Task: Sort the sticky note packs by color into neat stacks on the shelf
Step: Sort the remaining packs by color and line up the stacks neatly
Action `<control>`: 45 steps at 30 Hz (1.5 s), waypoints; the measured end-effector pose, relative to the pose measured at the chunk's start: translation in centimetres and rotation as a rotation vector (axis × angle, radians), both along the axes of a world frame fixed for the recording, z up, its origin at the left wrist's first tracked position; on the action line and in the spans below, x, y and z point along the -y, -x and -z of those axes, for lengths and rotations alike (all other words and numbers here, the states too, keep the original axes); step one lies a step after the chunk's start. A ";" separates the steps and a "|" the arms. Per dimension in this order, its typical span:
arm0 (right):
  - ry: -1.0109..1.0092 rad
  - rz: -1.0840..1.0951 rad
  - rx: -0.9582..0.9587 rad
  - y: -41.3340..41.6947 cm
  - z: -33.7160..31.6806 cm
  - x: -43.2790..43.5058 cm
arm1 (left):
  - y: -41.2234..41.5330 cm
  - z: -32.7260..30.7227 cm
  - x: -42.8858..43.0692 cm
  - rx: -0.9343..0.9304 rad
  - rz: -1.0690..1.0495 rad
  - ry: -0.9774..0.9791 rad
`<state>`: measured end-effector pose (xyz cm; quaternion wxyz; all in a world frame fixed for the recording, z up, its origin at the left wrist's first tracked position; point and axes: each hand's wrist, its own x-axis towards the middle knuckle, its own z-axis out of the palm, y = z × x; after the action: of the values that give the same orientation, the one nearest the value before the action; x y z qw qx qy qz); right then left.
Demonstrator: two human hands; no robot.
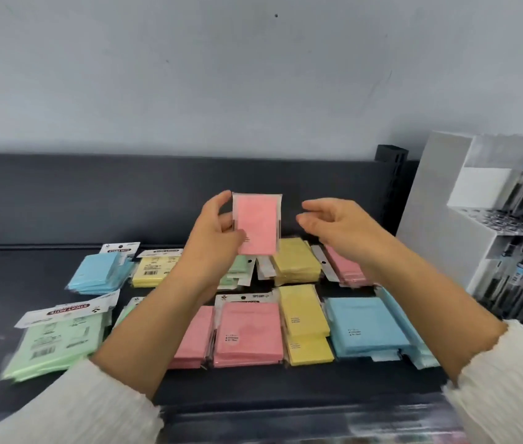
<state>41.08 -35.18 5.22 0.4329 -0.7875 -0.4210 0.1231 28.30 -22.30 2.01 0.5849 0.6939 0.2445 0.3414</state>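
My left hand (218,229) holds a pink sticky note pack (257,224) upright above the dark shelf (29,277). My right hand (334,224) hovers just right of the pack, fingers apart and holding nothing. Below lie stacks of packs: pink (249,334) at front centre, yellow (306,322) beside it, blue (366,325) at front right, green (58,341) at front left. Further back sit a blue stack (98,272), a yellow stack (153,269), a second yellow stack (297,259) and a pink stack (346,267) partly hidden by my right wrist.
A white display rack (465,193) full of black pens stands at the right end of the shelf. The shelf's dark back panel (125,197) rises behind the stacks under a pale wall. Bare shelf surface lies at the far left.
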 end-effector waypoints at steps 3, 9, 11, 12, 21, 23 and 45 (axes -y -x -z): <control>-0.123 -0.045 -0.087 0.7 -0.8 -0.8 | 0.9 -1.6 -0.6 0.077 -0.030 -0.044; -0.224 -0.193 -0.209 4.2 0.0 -3.8 | 4.5 -1.7 -0.6 0.065 0.008 -0.138; -0.227 -0.205 -0.246 5.0 0.5 -4.6 | 5.9 -1.7 -0.6 0.048 -0.005 -0.154; -0.226 -0.228 -0.264 5.4 0.7 -4.9 | 6.7 -1.6 -0.7 0.036 -0.020 -0.156; -0.056 -0.335 -0.173 7.9 3.8 -7.6 | 11.0 2.0 -0.7 -0.302 -0.259 -0.157; 0.060 -0.351 -0.027 7.7 5.2 -8.0 | 11.2 3.1 -0.5 -0.464 -0.290 -0.274; 0.094 -0.334 0.125 6.3 3.5 -6.2 | 12.6 4.4 -0.7 -0.758 -0.176 -0.822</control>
<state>34.80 -28.95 1.72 0.3424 -0.7321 -0.5657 0.1637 15.68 -21.63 -2.37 0.1070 0.9158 0.3412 0.1828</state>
